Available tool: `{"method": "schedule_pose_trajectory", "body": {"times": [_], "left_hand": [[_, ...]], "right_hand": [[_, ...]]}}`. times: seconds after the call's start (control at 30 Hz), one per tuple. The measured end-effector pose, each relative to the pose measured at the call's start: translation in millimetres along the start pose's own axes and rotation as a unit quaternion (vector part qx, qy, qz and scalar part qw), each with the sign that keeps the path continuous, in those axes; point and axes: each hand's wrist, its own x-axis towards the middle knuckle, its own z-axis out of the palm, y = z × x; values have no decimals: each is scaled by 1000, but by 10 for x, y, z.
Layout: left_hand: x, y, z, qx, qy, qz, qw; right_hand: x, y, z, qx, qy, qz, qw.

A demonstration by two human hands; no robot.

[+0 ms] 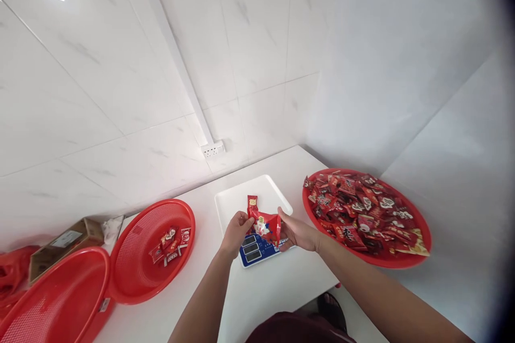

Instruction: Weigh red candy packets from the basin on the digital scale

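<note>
Over the front of a white weighing scale (231,201) with a blue display panel, a red printed plastic pouch (266,226) is held between both hands. My left hand (236,233) pinches its left side with thumb and forefinger. At its right edge is my right hand (300,233), thumb on top and fingers curled beneath. A small red wrapped packet (252,201) shows just beyond the pouch, on the scale's tray. What is inside the pouch cannot be seen.
On the right, a round red basket (308,201) is heaped with red wrapped snacks. Left of the scale, another red basket (137,236) holds several small packets. A further red basket (60,300), a cardboard box (78,241) and a wall socket (213,149) are also in view.
</note>
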Motion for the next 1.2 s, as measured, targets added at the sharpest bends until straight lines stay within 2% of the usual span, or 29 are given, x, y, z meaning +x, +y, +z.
{"method": "schedule_pose_trajectory", "body": {"times": [0.17,0.3,0.43,0.53,0.63,0.73,0.83,0.9,1.07,1.2], "left_hand": [[-103,-213,-53,-32,8,-56,998],[-103,-276,-57,-49,-5,-65,997],[123,-244,-172,-41,72,-37,996],[379,-178,-309,-3,139,-13,990],[566,-140,-425,79,189,-9,979],[608,-186,-471,206,215,-6,955],[556,-304,-460,348,180,21,920],[522,-391,-452,426,136,27,894],[546,-516,-510,547,69,22,834],[591,-547,-552,582,42,39,811]], "right_hand": [[125,194,4,-95,68,-37,993],[288,268,11,-87,79,-31,993],[348,140,-45,-81,159,-36,983],[328,25,-185,-128,204,-49,969],[302,-6,-347,-225,240,-58,942],[296,61,-440,-411,262,-78,870],[306,176,-450,-566,245,-80,783],[312,243,-437,-617,222,-68,752],[312,336,-435,-656,193,-51,728],[298,360,-465,-647,196,-72,733]]}}
